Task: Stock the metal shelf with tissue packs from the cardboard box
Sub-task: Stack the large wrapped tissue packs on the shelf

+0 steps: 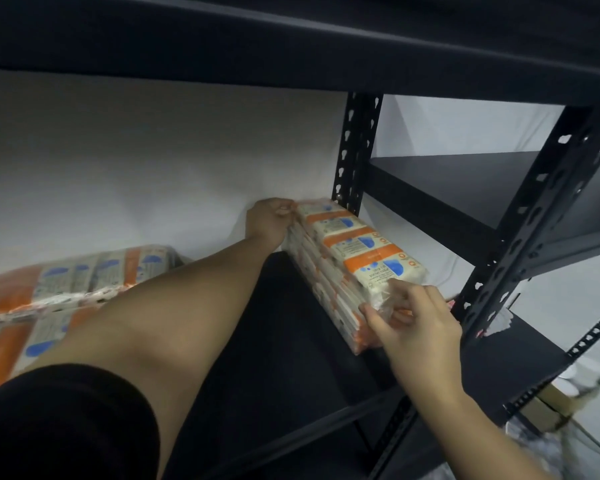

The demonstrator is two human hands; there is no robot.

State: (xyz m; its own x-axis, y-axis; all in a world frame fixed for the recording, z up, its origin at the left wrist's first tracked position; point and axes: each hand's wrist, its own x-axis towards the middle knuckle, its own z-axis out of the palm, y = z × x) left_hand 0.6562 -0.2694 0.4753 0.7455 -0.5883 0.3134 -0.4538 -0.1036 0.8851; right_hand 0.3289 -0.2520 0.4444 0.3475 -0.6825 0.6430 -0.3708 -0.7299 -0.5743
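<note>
Filling the view, a black metal shelf is set against a white wall. An orange-and-white tissue pack is stood on its shelf board near the rear post, pinched at its far end by the left hand and at its near end by the right hand. More packs are lying at left.

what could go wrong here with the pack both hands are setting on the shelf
The tissue pack lies at an angle to the rear post, so it may sit crooked. The right hand pinches only loose wrap, which might tear or slip. The left hand at the far end could get squeezed against the wall.
</note>
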